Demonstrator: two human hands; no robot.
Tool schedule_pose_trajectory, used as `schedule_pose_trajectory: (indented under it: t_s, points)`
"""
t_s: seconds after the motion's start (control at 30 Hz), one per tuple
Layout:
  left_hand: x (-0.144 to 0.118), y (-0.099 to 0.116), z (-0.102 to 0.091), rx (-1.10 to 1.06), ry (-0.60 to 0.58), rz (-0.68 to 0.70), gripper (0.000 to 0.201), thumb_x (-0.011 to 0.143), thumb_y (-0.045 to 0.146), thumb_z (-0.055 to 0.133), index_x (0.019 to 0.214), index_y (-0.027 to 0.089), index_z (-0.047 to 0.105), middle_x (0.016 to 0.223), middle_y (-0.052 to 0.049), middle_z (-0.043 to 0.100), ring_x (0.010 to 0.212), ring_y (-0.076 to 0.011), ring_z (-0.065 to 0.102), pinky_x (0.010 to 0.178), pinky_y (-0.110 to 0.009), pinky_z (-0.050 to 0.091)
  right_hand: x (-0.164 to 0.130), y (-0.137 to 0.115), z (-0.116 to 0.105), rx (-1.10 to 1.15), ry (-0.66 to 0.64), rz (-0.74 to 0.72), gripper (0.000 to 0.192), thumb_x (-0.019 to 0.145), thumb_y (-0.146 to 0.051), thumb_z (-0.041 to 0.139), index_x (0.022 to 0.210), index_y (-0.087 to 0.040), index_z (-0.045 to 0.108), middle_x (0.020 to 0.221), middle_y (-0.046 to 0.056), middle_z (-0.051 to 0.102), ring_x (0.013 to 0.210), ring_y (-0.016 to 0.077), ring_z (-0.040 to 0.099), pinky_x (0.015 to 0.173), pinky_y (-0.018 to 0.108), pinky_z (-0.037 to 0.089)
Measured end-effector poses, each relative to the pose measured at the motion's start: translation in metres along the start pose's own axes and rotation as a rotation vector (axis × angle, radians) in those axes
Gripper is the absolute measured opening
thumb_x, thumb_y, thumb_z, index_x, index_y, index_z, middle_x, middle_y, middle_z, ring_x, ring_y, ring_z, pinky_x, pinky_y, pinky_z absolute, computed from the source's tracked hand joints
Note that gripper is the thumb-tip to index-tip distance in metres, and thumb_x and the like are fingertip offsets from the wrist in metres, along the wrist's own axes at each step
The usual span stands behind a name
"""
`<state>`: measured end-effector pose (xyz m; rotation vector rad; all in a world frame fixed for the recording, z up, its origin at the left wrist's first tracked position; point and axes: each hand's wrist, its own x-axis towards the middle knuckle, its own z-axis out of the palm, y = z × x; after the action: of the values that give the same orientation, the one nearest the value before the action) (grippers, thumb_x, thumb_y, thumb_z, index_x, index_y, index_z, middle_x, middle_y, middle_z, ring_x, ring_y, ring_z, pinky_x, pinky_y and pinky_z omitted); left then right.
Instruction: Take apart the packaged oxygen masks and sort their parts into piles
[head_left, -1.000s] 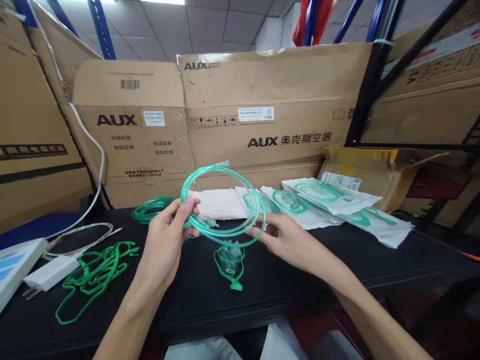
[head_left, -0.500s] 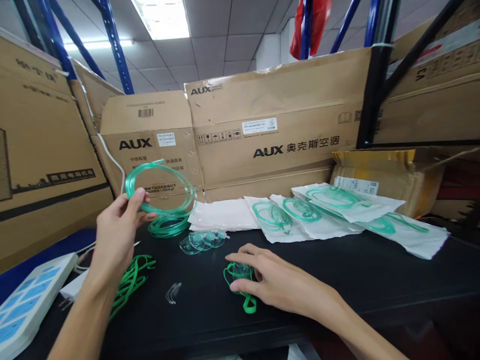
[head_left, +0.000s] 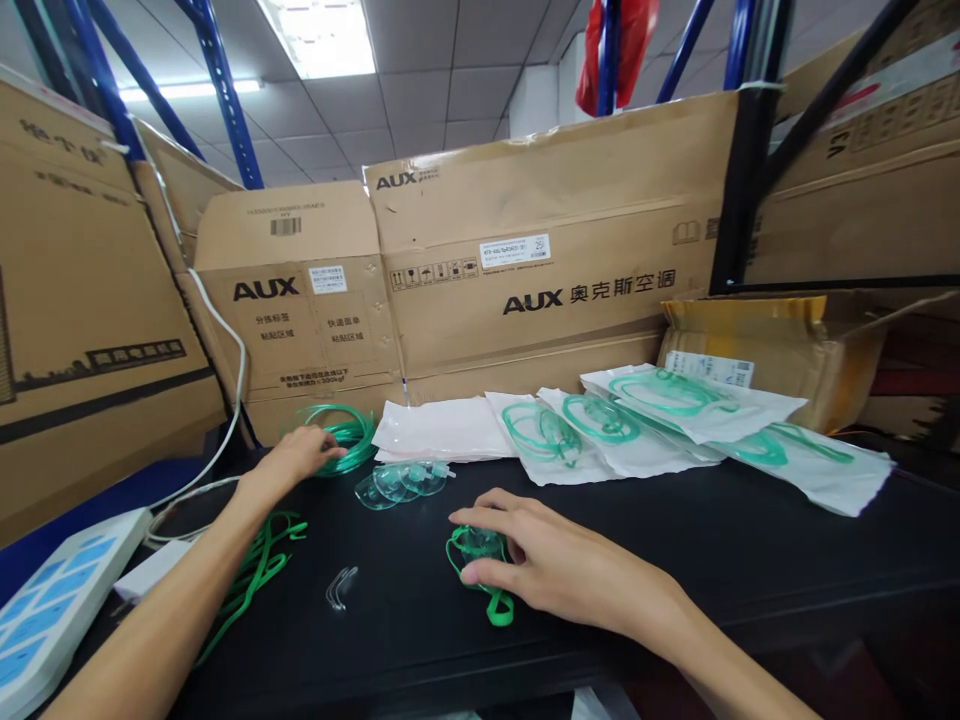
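Observation:
My left hand (head_left: 300, 455) is at the back left with its fingers closed around the left side of coiled green clear tubing (head_left: 352, 440), partly hiding it. My right hand (head_left: 517, 540) curls over a small clear green face mask (head_left: 480, 543) on the black table, thumb and fingers on either side of it. A green elastic strap (head_left: 500, 608) loops out from under the mask. Several clear mask shells (head_left: 405, 482) lie overlapped between the hands. Loose green straps (head_left: 259, 570) are under my left forearm, and small bent metal strips (head_left: 342, 588) lie near the front.
White pouches with masks and tubing (head_left: 600, 425) lie at the back right, beside a stack of flat white pouches (head_left: 442, 430). A white power strip (head_left: 67, 590) and cable are at the left. Cardboard boxes (head_left: 540, 230) wall the back; a black post (head_left: 750, 190) stands right.
My left hand has lowered the raised coil of green tubing onto the other coil at the back left. The right hand stays on the mask. The view has shifted slightly.

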<state>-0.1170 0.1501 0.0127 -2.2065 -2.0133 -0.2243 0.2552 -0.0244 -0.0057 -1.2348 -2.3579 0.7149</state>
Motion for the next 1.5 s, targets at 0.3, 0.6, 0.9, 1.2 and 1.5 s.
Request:
schedule_pose_trajectory:
  t_s: [0.3,0.6,0.9,1.2,1.5]
  points:
    - [0.012,-0.014,0.011,-0.018,-0.191,0.028,0.046,0.087,0.058,0.068,0.111,0.020,0.074,0.117,-0.012,0.075,0.114,-0.0301,0.068,0.097,-0.041,0.051,0.000,-0.001,-0.002,0.008,0.001,-0.006,0.054,0.097,-0.054,0.062,0.147,-0.036,0.056,0.147,0.005,0.054,0.139,0.0283,0.050,0.115,0.042,0.038]
    - [0.018,-0.001,0.007,-0.101,-0.147,0.095,0.034,0.096,0.044,0.068,0.117,0.017,0.069,0.120,-0.008,0.070,0.112,-0.0271,0.067,0.099,-0.046,0.053,0.000,-0.002,-0.002,0.021,-0.002,-0.003,0.053,0.096,-0.053,0.063,0.146,-0.034,0.058,0.148,0.007,0.053,0.139,0.0301,0.050,0.115,0.042,0.038]
    - [0.012,0.008,0.003,-0.081,-0.100,0.105,0.046,0.087,0.047,0.075,0.122,0.018,0.071,0.125,-0.012,0.073,0.119,-0.0305,0.067,0.103,-0.045,0.050,-0.001,0.000,0.000,0.024,-0.004,-0.004,0.053,0.096,-0.055,0.062,0.146,-0.036,0.057,0.147,0.006,0.054,0.139,0.0295,0.049,0.113,0.042,0.039]
    - [-0.042,0.043,-0.060,-0.192,0.104,0.113,0.072,0.087,0.071,0.051,0.136,0.021,0.067,0.128,-0.009,0.075,0.119,-0.0320,0.068,0.105,-0.037,0.048,0.003,0.002,0.000,0.032,0.126,-0.076,0.039,0.094,-0.032,0.062,0.133,-0.029,0.063,0.126,0.006,0.066,0.111,0.0248,0.063,0.099,0.037,0.047]
    - [-0.140,0.138,-0.033,-0.551,-0.062,0.400,0.050,0.087,0.064,0.068,0.130,0.039,0.072,0.123,-0.003,0.076,0.113,-0.0298,0.069,0.099,-0.037,0.051,0.018,0.020,-0.001,0.086,0.190,-0.114,0.029,0.087,-0.016,0.059,0.113,-0.024,0.070,0.086,-0.001,0.065,0.072,0.0142,0.055,0.072,0.026,0.044]
